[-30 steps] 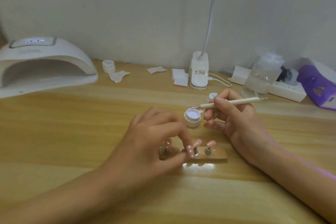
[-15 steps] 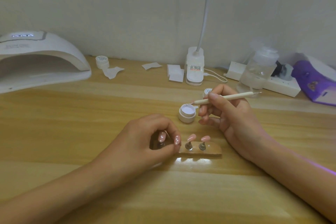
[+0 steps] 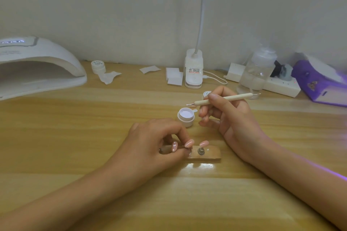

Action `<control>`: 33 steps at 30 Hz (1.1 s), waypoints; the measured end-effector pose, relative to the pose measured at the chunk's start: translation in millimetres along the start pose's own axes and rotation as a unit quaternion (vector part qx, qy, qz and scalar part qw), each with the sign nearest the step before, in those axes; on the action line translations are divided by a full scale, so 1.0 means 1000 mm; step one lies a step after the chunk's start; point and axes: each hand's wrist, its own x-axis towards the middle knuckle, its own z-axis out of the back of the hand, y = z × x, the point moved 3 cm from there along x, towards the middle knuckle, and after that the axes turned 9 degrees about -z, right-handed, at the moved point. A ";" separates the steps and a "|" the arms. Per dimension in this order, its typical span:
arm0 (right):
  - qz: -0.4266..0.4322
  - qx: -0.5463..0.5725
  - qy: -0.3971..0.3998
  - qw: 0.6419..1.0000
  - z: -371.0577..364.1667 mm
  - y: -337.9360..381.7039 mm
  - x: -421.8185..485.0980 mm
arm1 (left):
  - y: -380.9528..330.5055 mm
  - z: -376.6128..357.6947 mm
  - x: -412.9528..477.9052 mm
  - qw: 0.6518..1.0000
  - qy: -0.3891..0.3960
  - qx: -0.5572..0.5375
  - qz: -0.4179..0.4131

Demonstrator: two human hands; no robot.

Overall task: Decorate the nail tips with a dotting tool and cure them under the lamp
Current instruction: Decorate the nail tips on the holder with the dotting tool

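In the head view, my right hand (image 3: 231,116) has its grip pinched on the dotting tool (image 3: 225,99). The tool lies long from 9 to 3 o'clock, with its wet end at 9, just above the open jar (image 3: 185,116). The nail tips (image 3: 203,143) stand on the wooden holder (image 3: 210,153), near, at 7 o'clock from that end. My left hand (image 3: 150,142) pinches one of them, so it is nearer. The lamp (image 3: 41,65) sits far off at 10 o'clock, with bare surface (image 3: 75,137) between.
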 end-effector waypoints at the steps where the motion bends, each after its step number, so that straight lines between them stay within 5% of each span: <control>1: 0.008 0.000 -0.008 1.000 0.000 0.001 0.000 | -0.001 0.000 -0.001 0.999 -0.003 0.040 -0.016; 5: 0.054 -0.034 -0.048 0.997 0.002 0.005 -0.002 | -0.006 0.000 -0.004 0.990 -0.018 0.130 -0.052; 13: 0.038 -0.170 -0.064 0.983 0.000 0.007 0.001 | -0.003 0.004 -0.003 0.998 0.015 0.047 -0.041; 18: 0.005 -0.200 -0.052 0.978 0.001 0.004 0.005 | -0.009 0.008 -0.010 0.990 0.024 0.133 -0.049; 23: -0.002 -0.220 -0.050 0.974 0.001 0.001 0.007 | -0.029 0.013 -0.012 0.961 -0.052 0.234 -0.139; 26: -0.002 -0.222 -0.046 0.974 0.002 0.001 0.007 | -0.037 0.031 -0.008 0.977 -0.101 0.123 -0.143; 33: 0.003 -0.203 -0.043 0.978 0.001 0.004 0.005 | 0.010 0.048 0.023 0.984 -0.086 -0.149 0.037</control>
